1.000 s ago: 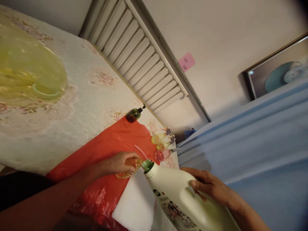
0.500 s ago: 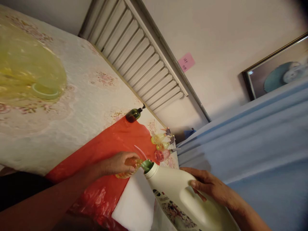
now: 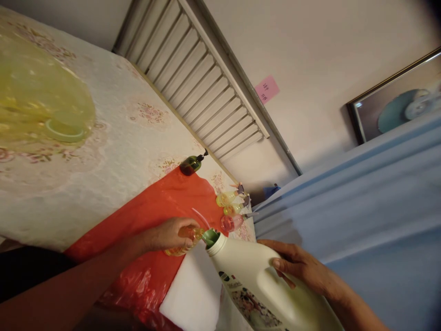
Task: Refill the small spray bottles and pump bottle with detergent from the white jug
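My left hand point(image 3: 168, 235) grips a small clear orange bottle point(image 3: 182, 242) standing on the red plastic sheet point(image 3: 151, 216). My right hand point(image 3: 298, 266) holds a large white jug point(image 3: 262, 285) tilted over, its green spout point(image 3: 210, 236) touching the small bottle's mouth. A clear funnel-like rim point(image 3: 201, 216) shows just behind the small bottle.
Yellow, yellow-green and pink small spray bottles point(image 3: 229, 211) lie near the table's far edge. A dark green pump bottle point(image 3: 192, 164) lies beyond the red sheet. A white cloth point(image 3: 193, 294) lies below the jug. A yellow plastic bag point(image 3: 37, 105) sits at left. Blue fabric point(image 3: 361, 207) hangs at right.
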`<state>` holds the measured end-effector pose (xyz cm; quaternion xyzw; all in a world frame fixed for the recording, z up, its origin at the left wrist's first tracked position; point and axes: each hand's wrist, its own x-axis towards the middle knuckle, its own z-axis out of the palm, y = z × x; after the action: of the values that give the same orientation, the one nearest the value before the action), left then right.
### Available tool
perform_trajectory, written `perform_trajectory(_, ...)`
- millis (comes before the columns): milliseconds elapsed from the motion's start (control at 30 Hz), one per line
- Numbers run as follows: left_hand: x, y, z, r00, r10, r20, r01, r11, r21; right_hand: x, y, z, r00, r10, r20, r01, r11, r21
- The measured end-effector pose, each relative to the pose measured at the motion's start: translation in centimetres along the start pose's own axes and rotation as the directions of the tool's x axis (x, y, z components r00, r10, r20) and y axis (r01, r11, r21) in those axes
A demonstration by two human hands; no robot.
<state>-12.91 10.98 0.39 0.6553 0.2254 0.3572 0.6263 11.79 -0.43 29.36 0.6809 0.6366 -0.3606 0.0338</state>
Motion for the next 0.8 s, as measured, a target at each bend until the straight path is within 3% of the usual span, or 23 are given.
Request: perform_trajectory(800,0.04,0.12,0.06,1.0,0.015,0.013,-0.015,1.0,0.0,-0.01,0.16,-0.26,1.0,-0.011,-0.015,0.01,0.999,-0.034)
